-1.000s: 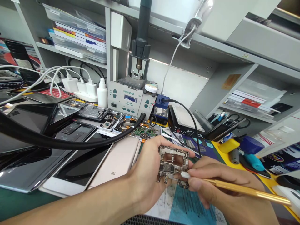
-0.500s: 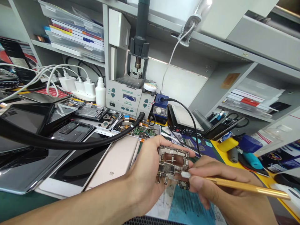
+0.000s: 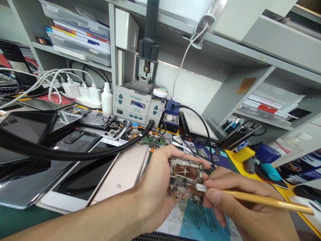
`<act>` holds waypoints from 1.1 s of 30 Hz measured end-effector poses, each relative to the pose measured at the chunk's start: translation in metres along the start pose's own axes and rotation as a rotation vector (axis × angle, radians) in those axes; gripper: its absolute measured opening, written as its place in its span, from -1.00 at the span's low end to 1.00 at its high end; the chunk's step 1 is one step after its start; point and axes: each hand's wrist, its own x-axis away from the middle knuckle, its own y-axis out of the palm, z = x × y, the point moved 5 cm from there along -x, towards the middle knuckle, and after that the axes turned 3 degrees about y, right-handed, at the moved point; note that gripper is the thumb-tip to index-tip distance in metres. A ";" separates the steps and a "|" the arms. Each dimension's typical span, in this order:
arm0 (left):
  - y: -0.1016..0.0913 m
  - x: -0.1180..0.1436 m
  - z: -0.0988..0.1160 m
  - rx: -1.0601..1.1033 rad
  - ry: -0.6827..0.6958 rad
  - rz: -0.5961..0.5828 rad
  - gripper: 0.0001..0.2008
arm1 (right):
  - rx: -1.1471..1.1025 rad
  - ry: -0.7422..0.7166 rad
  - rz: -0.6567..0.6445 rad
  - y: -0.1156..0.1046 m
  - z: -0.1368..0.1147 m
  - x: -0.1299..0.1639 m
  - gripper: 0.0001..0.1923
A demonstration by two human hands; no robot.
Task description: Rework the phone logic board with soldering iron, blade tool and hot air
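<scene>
In my left hand (image 3: 156, 180) lies a phone logic board (image 3: 180, 181), its upper edge along my fingers and its left side near the thumb base. The board has a large opening in its upper part and a dark chip area left of centre. My right hand (image 3: 233, 194) grips a slim gold-handled craft knife (image 3: 271, 202) like a pen, close to its ridged silver collar. Its thin tip points left and meets the board's right-middle part; whether it touches is too small to tell. The handle reaches far right past my hand.
A thick black hose (image 3: 82, 154) crosses over several phones (image 3: 82, 174) on the left. Behind my hands stand a soldering station (image 3: 134, 107), a tray of boards (image 3: 155, 142) and a black device (image 3: 198, 134). A stained blue-white sheet (image 3: 195, 221) lies below.
The knife and my right hand have shifted slightly right and down. The board stays in my left hand, almost unmoved.
</scene>
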 end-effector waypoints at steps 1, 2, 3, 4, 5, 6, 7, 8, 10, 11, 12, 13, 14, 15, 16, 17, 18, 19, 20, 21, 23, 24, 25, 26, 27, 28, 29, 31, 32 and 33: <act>0.001 0.000 0.000 0.001 0.002 -0.005 -0.54 | -0.009 0.002 -0.001 0.000 0.001 0.001 -0.89; 0.001 0.000 0.000 0.002 0.002 -0.004 -0.54 | -0.017 0.007 0.004 0.000 0.001 0.001 -0.89; 0.002 0.000 0.000 0.001 0.001 -0.002 -0.54 | -0.025 0.011 0.009 0.000 0.001 0.001 -0.89; 0.002 0.001 -0.001 -0.002 -0.001 0.002 -0.55 | -0.033 0.017 0.012 0.000 0.001 0.001 -0.90; 0.002 0.001 -0.001 -0.006 -0.004 0.007 -0.56 | -0.038 0.023 0.014 0.000 0.001 0.001 -0.90; 0.002 0.000 -0.001 -0.011 -0.003 0.010 -0.56 | -0.043 0.027 0.016 0.000 0.001 0.000 -0.90; 0.002 0.000 0.000 -0.016 0.000 0.008 -0.56 | -0.048 0.026 0.013 0.000 0.001 0.000 -0.90; 0.002 0.000 0.000 -0.016 0.004 0.002 -0.55 | -0.049 0.024 0.012 0.000 0.001 0.000 -0.91; 0.002 0.000 0.000 -0.012 0.007 -0.008 -0.55 | -0.044 0.025 0.013 0.000 0.001 0.000 -0.91; 0.002 0.000 0.000 -0.010 0.006 -0.012 -0.55 | -0.041 0.025 0.014 -0.001 0.001 0.000 -0.92; 0.002 0.000 0.000 -0.010 0.005 -0.013 -0.55 | -0.036 0.030 0.016 -0.001 0.002 0.001 -0.92; 0.002 0.000 0.000 -0.010 0.002 -0.014 -0.55 | -0.032 0.035 0.017 -0.001 0.002 0.001 -0.93; 0.002 0.000 0.000 -0.011 -0.003 -0.014 -0.56 | -0.030 0.038 0.017 -0.001 0.002 0.002 -0.93; 0.002 0.000 0.000 -0.012 -0.005 -0.012 -0.57 | -0.030 0.039 0.014 -0.001 0.002 0.002 -0.93; 0.002 0.000 0.000 -0.014 -0.006 -0.011 -0.57 | -0.029 0.037 0.009 -0.001 0.002 0.002 -0.93; 0.002 0.000 0.000 -0.014 -0.005 -0.012 -0.57 | -0.027 0.035 0.005 -0.001 0.002 0.002 -0.93; 0.002 0.000 0.000 -0.016 -0.003 -0.013 -0.57 | -0.026 0.033 0.003 -0.001 0.002 0.002 -0.92; 0.002 0.000 0.000 -0.014 -0.002 -0.014 -0.56 | -0.026 0.032 0.002 -0.001 0.001 0.002 -0.93; 0.002 0.000 0.000 -0.013 0.000 -0.017 -0.56 | -0.028 0.031 0.002 -0.001 0.001 0.002 -0.93; 0.003 0.000 0.000 -0.008 0.000 -0.022 -0.55 | -0.032 0.028 0.005 -0.001 0.000 0.002 -0.93; 0.003 0.000 -0.001 0.000 0.003 -0.035 -0.54 | -0.040 0.028 0.007 -0.001 0.000 0.002 -0.93; 0.003 0.001 -0.001 0.002 0.004 -0.041 -0.54 | -0.043 0.028 0.006 -0.001 0.000 0.002 -0.93; 0.003 0.001 -0.001 0.003 0.007 -0.045 -0.54 | -0.047 0.029 0.006 -0.001 0.001 0.002 -0.93; 0.003 0.001 -0.001 0.002 0.008 -0.047 -0.54 | -0.051 0.032 0.006 -0.001 0.001 0.002 -0.93; 0.003 0.001 -0.002 0.002 0.007 -0.044 -0.54 | -0.055 0.033 0.005 -0.001 0.001 0.002 -0.93; 0.003 0.001 -0.002 0.000 0.006 -0.041 -0.54 | -0.060 0.031 0.004 0.000 0.001 0.002 -0.93; 0.003 0.001 -0.002 -0.001 0.005 -0.036 -0.54 | -0.064 0.027 0.005 0.000 0.001 0.002 -0.93; 0.003 0.001 -0.001 -0.004 0.008 -0.031 -0.55 | -0.066 0.021 0.010 -0.001 0.000 0.003 -0.93; 0.003 0.001 -0.001 -0.003 0.009 -0.031 -0.55 | -0.061 0.018 0.014 -0.001 0.000 0.003 -0.93; 0.003 0.001 -0.001 0.000 0.009 -0.032 -0.55 | -0.053 0.017 0.017 -0.002 0.000 0.004 -0.93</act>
